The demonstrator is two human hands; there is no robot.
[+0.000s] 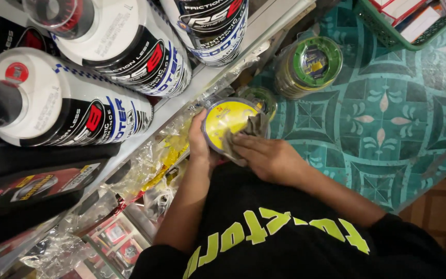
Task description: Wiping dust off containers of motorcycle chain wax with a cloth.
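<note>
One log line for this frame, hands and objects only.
left hand: holds yellow-labelled round spool | right hand: presses grey cloth on spool | nearby: green spool stack on teal floor

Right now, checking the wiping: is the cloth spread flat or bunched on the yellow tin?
Bunched: the grey cloth sits crumpled under the right hand on the yellow tin.

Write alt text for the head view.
Left hand holds a round yellow-topped tin while the right hand presses a grey cloth on it. White-and-black bottles fill the shelf; another round pack lies on teal tiles.
</note>
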